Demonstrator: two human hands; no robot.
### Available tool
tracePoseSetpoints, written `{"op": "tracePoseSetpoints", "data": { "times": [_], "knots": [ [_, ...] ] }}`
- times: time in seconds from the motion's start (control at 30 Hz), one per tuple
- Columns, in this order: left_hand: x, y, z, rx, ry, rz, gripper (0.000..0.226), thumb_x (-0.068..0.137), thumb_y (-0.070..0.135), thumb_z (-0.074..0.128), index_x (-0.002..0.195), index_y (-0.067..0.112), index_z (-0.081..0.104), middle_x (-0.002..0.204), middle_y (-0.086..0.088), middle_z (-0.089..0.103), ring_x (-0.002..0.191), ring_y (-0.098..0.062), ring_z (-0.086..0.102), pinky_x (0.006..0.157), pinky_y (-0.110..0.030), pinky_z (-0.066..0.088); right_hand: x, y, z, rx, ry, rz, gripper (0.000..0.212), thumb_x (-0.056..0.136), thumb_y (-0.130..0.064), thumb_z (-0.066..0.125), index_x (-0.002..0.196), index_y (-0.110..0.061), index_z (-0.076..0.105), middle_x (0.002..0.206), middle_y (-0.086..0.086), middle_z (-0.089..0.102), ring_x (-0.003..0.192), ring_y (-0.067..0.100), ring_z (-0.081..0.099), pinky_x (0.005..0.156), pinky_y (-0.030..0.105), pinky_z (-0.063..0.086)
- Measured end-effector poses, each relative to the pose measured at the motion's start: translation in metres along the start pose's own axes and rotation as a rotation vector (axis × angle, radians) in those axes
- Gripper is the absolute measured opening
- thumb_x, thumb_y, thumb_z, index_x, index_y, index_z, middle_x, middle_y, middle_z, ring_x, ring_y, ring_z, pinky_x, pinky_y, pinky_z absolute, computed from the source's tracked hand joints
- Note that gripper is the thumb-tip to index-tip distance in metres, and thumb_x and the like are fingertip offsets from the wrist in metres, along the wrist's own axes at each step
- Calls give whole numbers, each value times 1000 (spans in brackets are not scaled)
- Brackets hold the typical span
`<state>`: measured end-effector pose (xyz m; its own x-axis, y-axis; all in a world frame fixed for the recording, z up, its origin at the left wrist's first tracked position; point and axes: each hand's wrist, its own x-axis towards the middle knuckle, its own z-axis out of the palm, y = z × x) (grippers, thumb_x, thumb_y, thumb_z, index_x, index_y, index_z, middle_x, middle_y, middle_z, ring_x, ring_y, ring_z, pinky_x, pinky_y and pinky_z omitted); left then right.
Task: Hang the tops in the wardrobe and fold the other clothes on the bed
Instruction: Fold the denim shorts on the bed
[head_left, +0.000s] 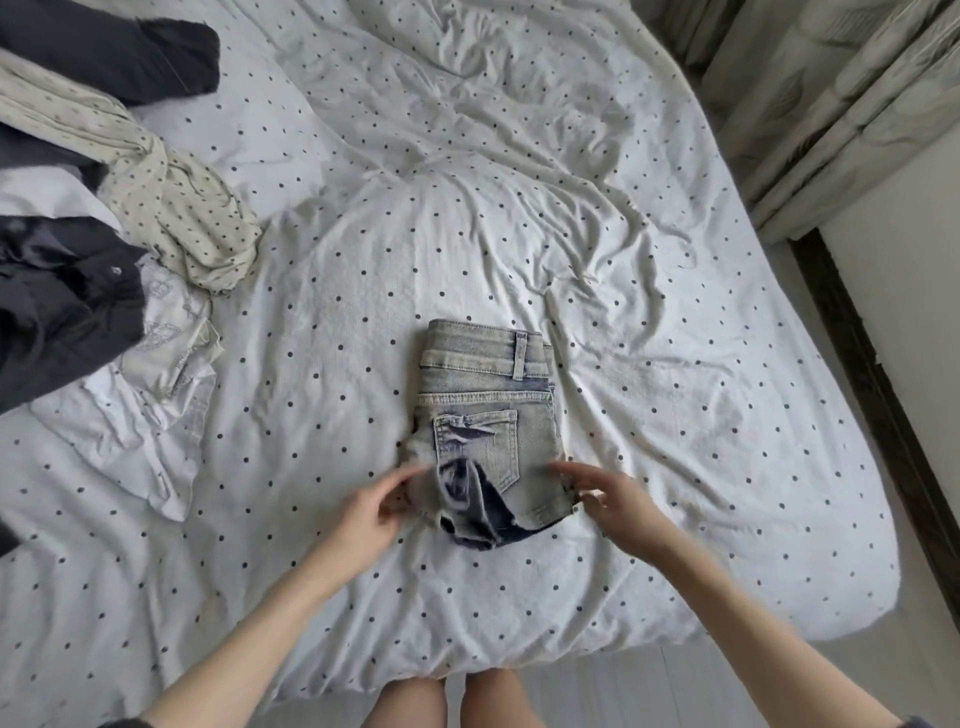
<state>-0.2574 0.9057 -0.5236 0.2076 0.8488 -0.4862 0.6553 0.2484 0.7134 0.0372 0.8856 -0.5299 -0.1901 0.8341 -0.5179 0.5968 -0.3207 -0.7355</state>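
Currently the pale washed-denim shorts (485, 431) lie folded in half, mid-bed, on the white duvet with small dark dots (571, 234), waistband away from the person, back pocket up, frayed hem nearest. Left hand (363, 512) is at the hem's left corner, fingers loosely curled at the fabric edge; motion blur, so I cannot tell whether that grip is closed on the denim. Right hand (613, 501) is at the hem's right corner, fingers spread and relaxed, touching or just above it, grip wide. Far left of the bed: a heap with dark navy garments (62, 312), a cream dotted top (171, 208) and a crumpled white shirt (150, 436). Patterned curtain (831, 104) upper right.
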Motion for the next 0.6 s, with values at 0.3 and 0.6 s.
{"op": "tracePoseSetpoints", "data": {
  "times": [0.3, 0.6],
  "knots": [
    [26, 2, 0, 300, 303, 415, 28, 62, -23, 63, 81, -3, 70, 91, -5, 50, 84, -17, 48, 71, -28, 41, -3, 20, 11, -620, 228, -465, 74, 58, 23, 74, 126, 0, 57, 92, 9, 72, 82, 27, 68, 47, 34, 55],
    [32, 20, -8, 190, 376, 408, 13, 74, -11, 56, 78, 0, 61, 78, 2, 55, 72, -5, 50, 69, -4, 35, 0, 12, -4, -609, 309, -525, 46, 69, 9, 76, 111, -6, 67, 86, 7, 68, 66, 24, 63, 45, 29, 50]
  ]
}}
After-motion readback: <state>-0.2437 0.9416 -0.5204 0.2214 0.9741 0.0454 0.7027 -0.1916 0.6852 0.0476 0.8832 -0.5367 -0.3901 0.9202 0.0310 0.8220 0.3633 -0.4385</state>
